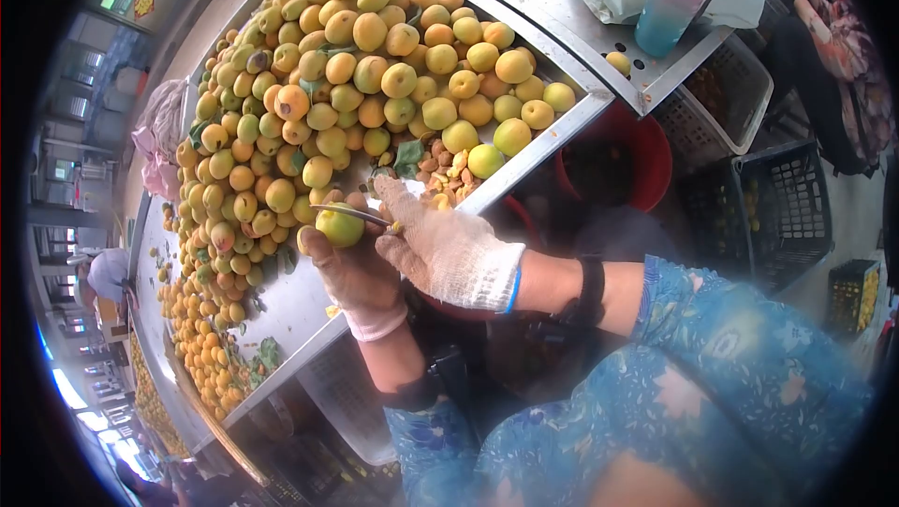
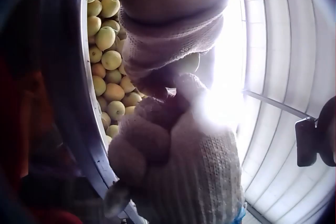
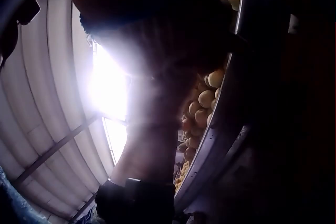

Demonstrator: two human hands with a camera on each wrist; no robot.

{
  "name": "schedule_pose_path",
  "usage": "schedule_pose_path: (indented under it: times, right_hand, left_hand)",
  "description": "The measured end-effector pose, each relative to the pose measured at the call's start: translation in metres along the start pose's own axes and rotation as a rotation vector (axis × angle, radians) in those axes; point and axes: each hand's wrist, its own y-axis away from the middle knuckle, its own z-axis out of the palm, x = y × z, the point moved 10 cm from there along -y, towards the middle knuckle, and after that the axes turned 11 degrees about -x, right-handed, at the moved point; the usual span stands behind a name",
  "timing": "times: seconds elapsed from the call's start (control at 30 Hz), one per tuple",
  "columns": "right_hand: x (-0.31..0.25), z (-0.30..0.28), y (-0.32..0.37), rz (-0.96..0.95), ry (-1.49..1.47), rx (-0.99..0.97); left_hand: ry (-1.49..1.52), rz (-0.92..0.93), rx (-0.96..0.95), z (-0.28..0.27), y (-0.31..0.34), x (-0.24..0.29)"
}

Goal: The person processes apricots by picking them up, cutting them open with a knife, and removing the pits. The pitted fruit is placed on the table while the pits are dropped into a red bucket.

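Note:
The gloved left hand (image 1: pixel 361 287) holds a green-yellow fruit (image 1: pixel 339 226), fingers curled round it from below. The gloved right hand (image 1: pixel 449 245) grips a thin knife (image 1: pixel 361 215), its blade lying across the top of that fruit. Both hands nearly touch, over the front edge of the metal table. In the left wrist view the left hand (image 2: pixel 168 45) is above and the right hand (image 2: pixel 184 155) below, with part of the fruit (image 2: pixel 189 63) between them. The right wrist view is dark; its fingers are hidden.
A large heap of yellow-orange fruit (image 1: pixel 370 31) covers the metal table (image 1: pixel 309 301). Pits and fruit pieces (image 1: pixel 448 175) lie near its corner. A red bucket (image 1: pixel 655 156) and black crates (image 1: pixel 782 212) stand at right. A bottle (image 1: pixel 676 1) stands on another table.

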Motion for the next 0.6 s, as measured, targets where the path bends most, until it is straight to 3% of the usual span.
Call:
schedule_pose_path:
  times: [0.1,0.13,0.23,0.3,0.37,0.4,0.5,0.57,0.6]
  right_hand:
    - [-0.001,0.007,0.0,0.0,0.042,0.011]
    - [-0.001,0.01,-0.002,0.001,0.046,0.004]
    - [0.001,0.01,-0.006,0.063,0.126,-0.005]
    - [0.007,0.009,-0.01,0.103,0.035,-0.068]
    - [0.002,0.003,-0.012,0.042,0.07,-0.035]
    - [0.002,0.004,-0.012,0.047,0.094,-0.055]
    - [-0.004,0.007,-0.009,0.022,0.152,-0.037]
    - [-0.005,0.009,-0.005,0.051,0.152,-0.043]
    - [-0.004,0.013,-0.005,0.051,0.152,-0.044]
  left_hand:
    - [0.03,-0.046,-0.015,0.008,0.004,-0.001]
    - [0.213,-0.083,-0.006,0.01,0.005,-0.011]
    - [0.217,-0.079,0.129,0.009,0.01,-0.019]
    - [0.251,-0.094,0.098,-0.002,0.008,-0.03]
    - [-0.552,0.105,0.087,-0.015,0.002,-0.002]
    - [-0.614,0.04,0.077,-0.012,0.004,0.004]
    - [-0.359,0.043,0.097,-0.008,0.011,0.005]
    - [-0.362,0.063,0.132,-0.012,0.013,0.007]
    - [-0.196,-0.068,0.204,-0.021,0.014,-0.006]
